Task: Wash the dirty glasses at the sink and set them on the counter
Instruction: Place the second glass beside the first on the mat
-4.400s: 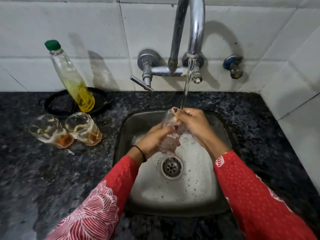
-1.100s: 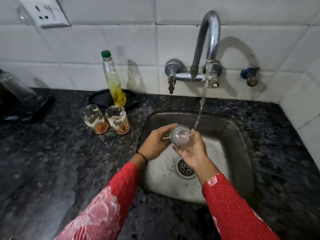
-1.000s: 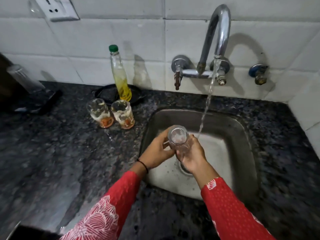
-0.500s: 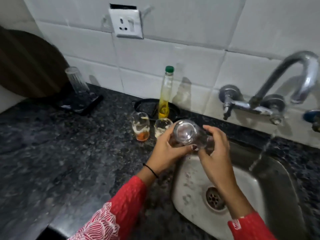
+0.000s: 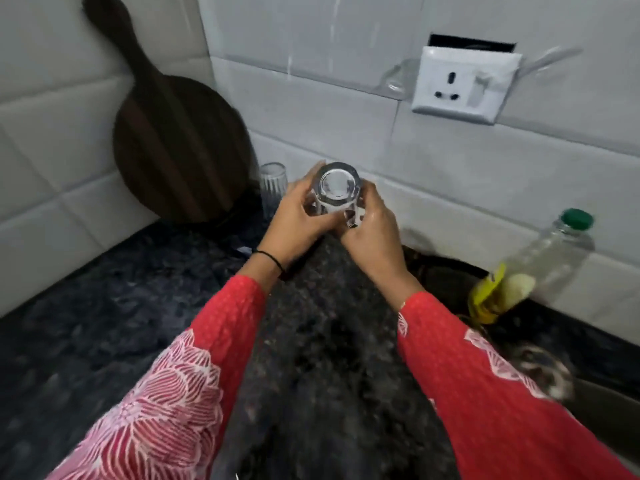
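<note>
Two hands of mine meet over the dark speckled counter [image 5: 145, 306], which fills the lower frame and runs out past the bottom and left edges. Much is hard to read: my red patterned sleeves [image 5: 194, 386] cover the middle of the stone, a blurred glass [image 5: 542, 374] at the lower right is smeared beyond telling its contents, and the oil bottle [image 5: 530, 275] with the green cap leans in as a streak beside a dark dish [image 5: 446, 278] that my right arm partly covers.

White wall tiles [image 5: 311, 109] rise behind the counter and turn a corner at the left. A round dark wooden board [image 5: 180, 147] leans against them, its handle pointing up. A white socket plate [image 5: 462, 84] sits higher on the right. A ribbed clear tumbler [image 5: 273, 183] stands near the wall, just left of my hands, its lower part hidden by them.

The washed glass [image 5: 337, 190] is upside down, base toward me, above the counter near the wall. My left hand [image 5: 298, 220] and right hand [image 5: 372, 233] both hold it, fingers [image 5: 313, 183] wrapped closed around its sides. Whether its rim touches the stone I cannot tell.
</note>
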